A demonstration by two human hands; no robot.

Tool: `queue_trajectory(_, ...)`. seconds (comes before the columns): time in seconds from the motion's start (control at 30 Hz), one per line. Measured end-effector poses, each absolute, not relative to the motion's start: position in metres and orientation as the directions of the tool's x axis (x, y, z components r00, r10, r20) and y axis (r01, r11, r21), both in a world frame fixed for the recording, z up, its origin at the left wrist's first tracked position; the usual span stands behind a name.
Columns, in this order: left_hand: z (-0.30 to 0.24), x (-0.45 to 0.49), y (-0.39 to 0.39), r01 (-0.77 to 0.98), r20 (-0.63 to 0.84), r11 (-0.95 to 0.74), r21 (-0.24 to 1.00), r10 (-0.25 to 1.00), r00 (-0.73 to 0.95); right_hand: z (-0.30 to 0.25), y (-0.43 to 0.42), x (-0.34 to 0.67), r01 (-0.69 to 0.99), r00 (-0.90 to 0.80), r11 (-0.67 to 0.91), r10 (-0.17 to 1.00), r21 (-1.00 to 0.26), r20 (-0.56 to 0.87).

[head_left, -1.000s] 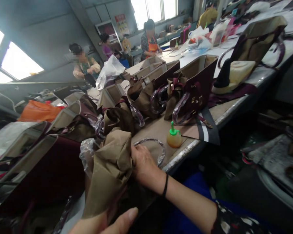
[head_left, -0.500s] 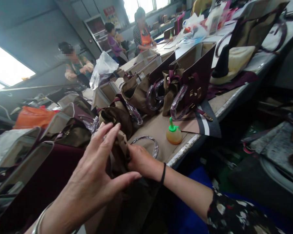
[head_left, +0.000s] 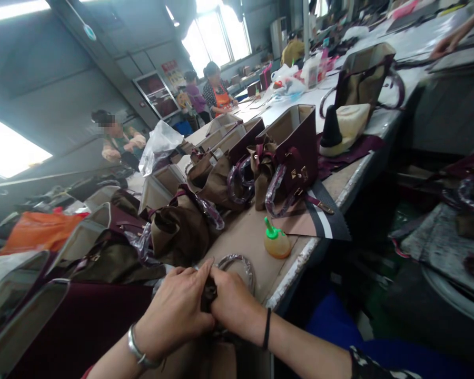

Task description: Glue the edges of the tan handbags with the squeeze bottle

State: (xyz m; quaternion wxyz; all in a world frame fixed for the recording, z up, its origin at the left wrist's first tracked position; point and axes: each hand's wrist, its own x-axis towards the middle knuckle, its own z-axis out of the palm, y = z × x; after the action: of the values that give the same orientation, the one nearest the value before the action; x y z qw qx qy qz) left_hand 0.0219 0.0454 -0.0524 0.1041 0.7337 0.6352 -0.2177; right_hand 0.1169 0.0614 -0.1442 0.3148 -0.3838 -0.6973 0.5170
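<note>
The person's left hand [head_left: 177,302] and right hand [head_left: 237,305] are meeting at the near edge of the table [head_left: 237,234], both clamping on the dark cloth of a brown bag [head_left: 209,290]; their fingers are hiding most of the gripped part. A plastic-wrapped handle [head_left: 249,268] is curving onto the table just beyond the right hand. Farther right, a small bottle [head_left: 277,246] with a green spout is standing near the table edge. A large maroon bag [head_left: 90,326] is standing at the near left, and a slouching bag [head_left: 181,231] is sitting just beyond the hands. On the far side, a co-worker in an orange apron [head_left: 221,99] is standing at the table.
</note>
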Motion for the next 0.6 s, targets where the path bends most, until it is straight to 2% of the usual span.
queue_trajectory(0.17,-0.078,0.007,0.047,0.989,-0.392,-0.119,-0.091,0.917,0.074,-0.141,0.061,0.116,0.280,-0.456,0.107,0.890,-0.954,-0.034)
queue_trajectory(0.27,-0.084,0.003,0.048,0.994,-0.377,-0.088,-0.059,0.924,0.059,-0.132,0.062,0.133,0.273,-0.525,0.153,0.851,-0.950,-0.014)
queue_trajectory(0.37,-0.085,0.000,0.048,0.999,-0.394,-0.031,0.013,0.918,0.034,-0.123,0.068,0.157,0.218,-0.656,0.242,0.753,-0.946,0.042)
queue_trajectory(0.43,-0.086,-0.005,0.047,0.996,-0.389,-0.015,0.084,0.920,0.046,-0.121,0.073,0.170,0.202,-0.677,0.288,0.731,-0.936,0.079)
queue_trajectory(0.53,-0.091,-0.015,0.044,0.973,-0.316,-0.056,0.225,0.940,0.128,-0.124,0.074,0.179,0.221,-0.602,0.348,0.784,-0.911,0.153)
queue_trajectory(0.6,-0.096,-0.024,0.041,0.953,-0.282,-0.053,0.297,0.949,0.141,-0.130,0.068,0.182,0.215,-0.504,0.452,0.810,-0.866,0.299)
